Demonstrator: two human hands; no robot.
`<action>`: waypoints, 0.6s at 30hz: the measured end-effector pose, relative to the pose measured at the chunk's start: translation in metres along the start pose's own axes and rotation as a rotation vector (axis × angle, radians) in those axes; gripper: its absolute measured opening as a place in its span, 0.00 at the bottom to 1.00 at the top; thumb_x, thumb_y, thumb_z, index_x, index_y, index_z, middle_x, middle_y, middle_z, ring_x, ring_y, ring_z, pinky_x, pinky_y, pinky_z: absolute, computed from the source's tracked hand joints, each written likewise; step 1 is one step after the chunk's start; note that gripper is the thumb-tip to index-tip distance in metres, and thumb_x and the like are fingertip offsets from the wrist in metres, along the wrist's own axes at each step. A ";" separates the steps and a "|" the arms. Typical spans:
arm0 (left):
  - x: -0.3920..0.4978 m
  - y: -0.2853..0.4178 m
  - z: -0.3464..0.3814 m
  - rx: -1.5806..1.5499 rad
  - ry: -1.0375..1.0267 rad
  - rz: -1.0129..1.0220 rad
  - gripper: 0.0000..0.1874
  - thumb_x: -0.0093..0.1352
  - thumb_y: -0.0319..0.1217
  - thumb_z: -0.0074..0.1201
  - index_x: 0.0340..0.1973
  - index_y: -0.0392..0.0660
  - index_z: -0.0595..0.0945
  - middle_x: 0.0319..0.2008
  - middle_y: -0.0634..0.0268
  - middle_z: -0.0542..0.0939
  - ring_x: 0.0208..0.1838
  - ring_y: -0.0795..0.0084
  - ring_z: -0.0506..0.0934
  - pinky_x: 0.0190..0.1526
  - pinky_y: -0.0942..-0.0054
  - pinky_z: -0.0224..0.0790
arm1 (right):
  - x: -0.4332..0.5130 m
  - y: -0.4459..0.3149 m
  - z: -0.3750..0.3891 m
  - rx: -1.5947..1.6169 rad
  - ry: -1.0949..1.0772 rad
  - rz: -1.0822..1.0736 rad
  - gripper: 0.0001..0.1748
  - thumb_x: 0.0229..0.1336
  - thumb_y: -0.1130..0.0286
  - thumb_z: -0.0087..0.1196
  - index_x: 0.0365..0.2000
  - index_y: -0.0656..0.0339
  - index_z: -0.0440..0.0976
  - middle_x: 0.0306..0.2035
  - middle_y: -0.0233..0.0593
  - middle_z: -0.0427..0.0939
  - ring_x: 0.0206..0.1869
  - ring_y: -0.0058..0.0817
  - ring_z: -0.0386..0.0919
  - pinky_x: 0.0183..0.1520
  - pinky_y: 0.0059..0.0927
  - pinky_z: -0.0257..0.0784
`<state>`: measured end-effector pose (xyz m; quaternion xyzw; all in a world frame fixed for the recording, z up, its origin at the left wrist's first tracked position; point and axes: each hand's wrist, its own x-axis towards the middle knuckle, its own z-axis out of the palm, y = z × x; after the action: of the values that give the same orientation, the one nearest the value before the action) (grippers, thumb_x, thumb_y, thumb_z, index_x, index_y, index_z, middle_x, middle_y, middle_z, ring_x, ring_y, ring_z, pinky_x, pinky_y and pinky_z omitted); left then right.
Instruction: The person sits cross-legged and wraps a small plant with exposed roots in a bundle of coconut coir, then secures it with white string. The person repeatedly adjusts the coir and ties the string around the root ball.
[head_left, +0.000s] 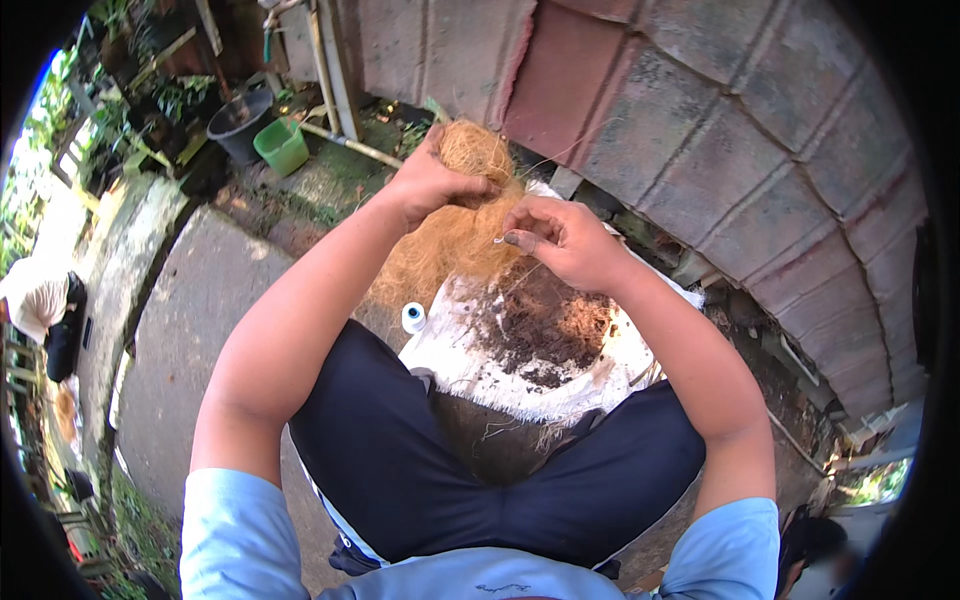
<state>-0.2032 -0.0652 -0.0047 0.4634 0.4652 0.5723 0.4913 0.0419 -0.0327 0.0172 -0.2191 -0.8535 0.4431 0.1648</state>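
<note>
My left hand (442, 180) grips a ball of brown coconut-like fibre (474, 150), with a bit of green showing at its top. Close to its right side, my right hand (559, 236) pinches a thin white thread end (499, 241) between thumb and fingers. Below both hands lies a loose heap of the same fibre (427, 251). A white thread spool (413, 318) stands by my left knee. Dark soil (536, 322) is spread on a white woven sack (510, 394) between my legs and the wall.
Leaning sheets of weathered roofing (675, 127) run along the right. A green bucket (281, 146) and a black pot (241, 124) stand at the upper left. One person (45, 307) is at the far left; another person's head (814, 547) shows at the lower right.
</note>
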 end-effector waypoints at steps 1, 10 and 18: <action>0.003 -0.001 0.007 -0.023 -0.008 -0.035 0.45 0.55 0.22 0.75 0.66 0.41 0.68 0.52 0.58 0.82 0.52 0.65 0.84 0.52 0.66 0.82 | -0.006 -0.008 -0.011 -0.017 0.017 0.004 0.06 0.70 0.73 0.58 0.44 0.62 0.77 0.35 0.25 0.76 0.31 0.11 0.68 0.35 0.22 0.65; 0.023 -0.013 0.068 0.013 -0.191 -0.069 0.43 0.59 0.20 0.69 0.68 0.42 0.65 0.52 0.59 0.80 0.52 0.65 0.83 0.49 0.65 0.83 | -0.041 -0.007 -0.068 -0.302 0.171 -0.218 0.06 0.66 0.74 0.62 0.41 0.63 0.78 0.36 0.35 0.75 0.34 0.24 0.71 0.38 0.30 0.68; 0.022 -0.008 0.109 0.070 -0.265 -0.050 0.47 0.56 0.21 0.73 0.69 0.40 0.65 0.55 0.60 0.79 0.57 0.68 0.80 0.60 0.65 0.76 | -0.060 -0.002 -0.097 -0.443 0.194 -0.266 0.08 0.63 0.73 0.62 0.40 0.66 0.77 0.39 0.44 0.78 0.42 0.42 0.78 0.46 0.41 0.74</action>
<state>-0.0960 -0.0340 0.0039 0.5400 0.4273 0.4770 0.5461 0.1385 0.0010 0.0672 -0.1773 -0.9310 0.1972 0.2506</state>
